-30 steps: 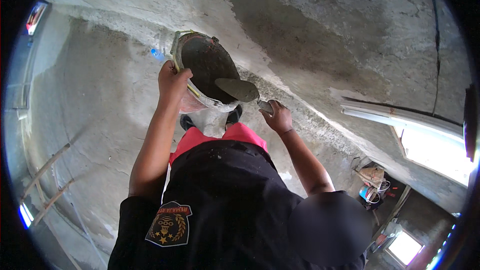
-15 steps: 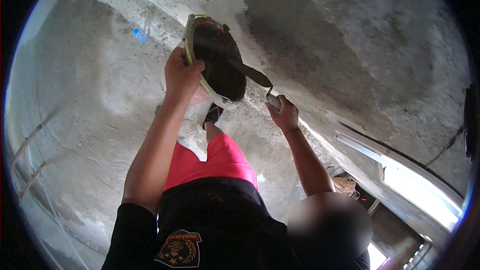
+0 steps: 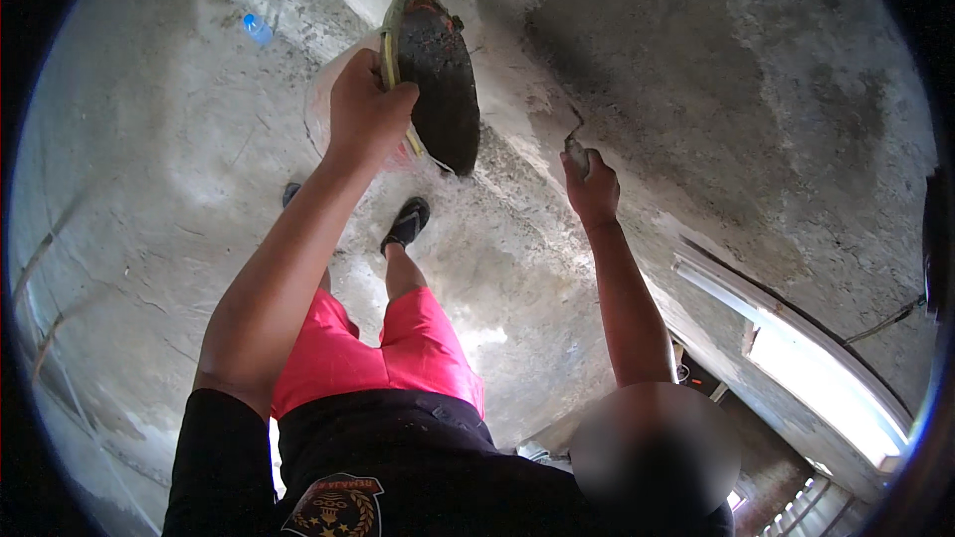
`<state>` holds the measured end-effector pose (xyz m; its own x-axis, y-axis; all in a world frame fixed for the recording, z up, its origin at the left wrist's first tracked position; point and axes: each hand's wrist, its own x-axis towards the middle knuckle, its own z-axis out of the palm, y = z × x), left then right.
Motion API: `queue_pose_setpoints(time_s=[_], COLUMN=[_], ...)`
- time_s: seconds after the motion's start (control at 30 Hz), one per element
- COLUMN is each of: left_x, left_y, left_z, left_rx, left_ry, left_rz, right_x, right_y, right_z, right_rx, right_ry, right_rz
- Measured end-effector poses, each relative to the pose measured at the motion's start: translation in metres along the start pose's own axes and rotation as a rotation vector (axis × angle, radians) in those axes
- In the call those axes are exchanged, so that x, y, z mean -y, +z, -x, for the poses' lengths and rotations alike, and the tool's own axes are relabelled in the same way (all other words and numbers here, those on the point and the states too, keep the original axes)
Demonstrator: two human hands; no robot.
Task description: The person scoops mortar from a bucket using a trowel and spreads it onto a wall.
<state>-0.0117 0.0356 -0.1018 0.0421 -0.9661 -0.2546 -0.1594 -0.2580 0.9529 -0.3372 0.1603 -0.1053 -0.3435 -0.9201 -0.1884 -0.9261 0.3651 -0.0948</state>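
From my remote view, I have the bucket (image 3: 391,32) held up off the floor (image 3: 239,199), ahead of the body, by the left hand (image 3: 370,107). Its thumb lies over the yellowish rim and pinches it against fingers mostly hidden behind, so I cannot tell how far they wrap. The dark mortar (image 3: 446,89) inside looks wet and dense; I judge the load heavy and lopsided on a one-handed grip, with the wall of the bucket likely to flex. The thick rim seems the best hold, though smears could make it slippery.

In the right hand (image 3: 595,189), the fingers are curled around the handle of the trowel (image 3: 576,151). I expect it to be light and stiff, best gripped there, behind the bent neck; its blade I cannot make out against the wall (image 3: 686,109).

A gap separates bucket and trowel. The wall limits me on the right, while floor spreads widely leftward, past a blue-capped bottle (image 3: 257,30). The sandalled right foot (image 3: 406,224) stands just below the bucket in view.
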Motion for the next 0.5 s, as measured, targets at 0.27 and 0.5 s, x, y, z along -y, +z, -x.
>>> queue_pose_setpoints(time_s=[0.27,0.5], left_x=[0.052,0.088], left_y=[-0.03,-0.049], left_z=[0.011,0.038], left_rx=[-0.011,-0.068], left_ry=[-0.1,-0.19], left_rz=[0.03,0.117], right_x=[0.005,-0.034], right_y=[0.016,0.067], right_z=[-0.012,0.012], right_rx=[-0.057,0.01], right_ry=[0.117,0.31], right_rz=[-0.065,-0.289])
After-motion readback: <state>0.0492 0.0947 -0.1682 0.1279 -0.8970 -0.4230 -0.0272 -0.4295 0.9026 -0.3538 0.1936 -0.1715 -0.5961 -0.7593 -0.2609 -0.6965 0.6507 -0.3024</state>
